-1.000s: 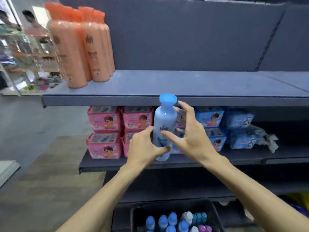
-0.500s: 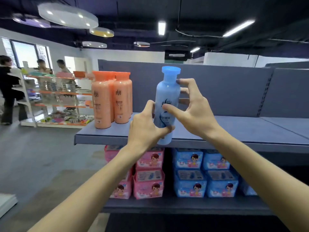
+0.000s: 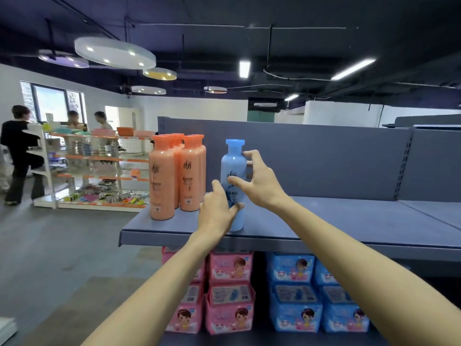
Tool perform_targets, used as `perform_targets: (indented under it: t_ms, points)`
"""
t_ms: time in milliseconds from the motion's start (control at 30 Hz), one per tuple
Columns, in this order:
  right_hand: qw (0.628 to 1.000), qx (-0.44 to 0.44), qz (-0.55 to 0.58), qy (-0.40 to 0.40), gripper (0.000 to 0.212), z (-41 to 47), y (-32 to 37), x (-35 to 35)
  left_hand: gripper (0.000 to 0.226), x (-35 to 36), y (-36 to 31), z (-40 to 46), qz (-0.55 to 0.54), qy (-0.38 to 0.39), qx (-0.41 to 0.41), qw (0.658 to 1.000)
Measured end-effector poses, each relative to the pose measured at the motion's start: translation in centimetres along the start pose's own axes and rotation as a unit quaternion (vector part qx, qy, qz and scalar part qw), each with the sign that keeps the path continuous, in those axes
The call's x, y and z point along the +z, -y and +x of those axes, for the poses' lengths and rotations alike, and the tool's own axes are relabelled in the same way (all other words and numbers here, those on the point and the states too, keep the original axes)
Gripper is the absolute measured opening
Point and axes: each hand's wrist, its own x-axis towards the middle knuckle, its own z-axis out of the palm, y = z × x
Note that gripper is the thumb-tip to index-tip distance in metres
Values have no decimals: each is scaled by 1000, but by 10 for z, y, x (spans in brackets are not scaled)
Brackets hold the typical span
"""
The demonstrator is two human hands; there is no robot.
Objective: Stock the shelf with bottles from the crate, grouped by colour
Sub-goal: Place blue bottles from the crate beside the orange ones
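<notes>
A light blue bottle [image 3: 234,168] with a blue cap stands upright near the front of the grey top shelf [image 3: 349,218]. My left hand [image 3: 216,211] wraps its lower part from the left. From the right, my right hand [image 3: 259,181] grips its middle with thumb and fingers. Left of it, a small gap away, stands a group of orange bottles [image 3: 174,176]. The crate is out of view.
Pink packs [image 3: 230,293] and blue packs [image 3: 316,293] fill the shelf below. The grey back panel [image 3: 324,158] rises behind the top shelf. At the far left, people stand by a white and orange rack [image 3: 84,168].
Both hands raised the blue bottle from below the shelf edge and set it down on the top shelf, right of the orange bottles. The view tilted up.
</notes>
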Motion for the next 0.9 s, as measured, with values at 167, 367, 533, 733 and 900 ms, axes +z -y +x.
perform_targets:
  t_ms: [167,367,533,733,900]
  points:
    - [1000,6,0,24,49,27,-19,14,50,11,11,19,14,-20,-5,1000]
    - [999,9,-17,34,48,64,-43,31,50,22,23,53,27,-8,-68,997]
    - [999,23,-7,34,49,93,-63,44,42,43,26,82,30,-1,-96,995]
    - [999,30,-9,37,53,129,-93,60,47,68,34,118,92,6,-109,990]
    - [999,30,-16,41,56,153,-116,73,49,84,44,142,109,3,-119,987]
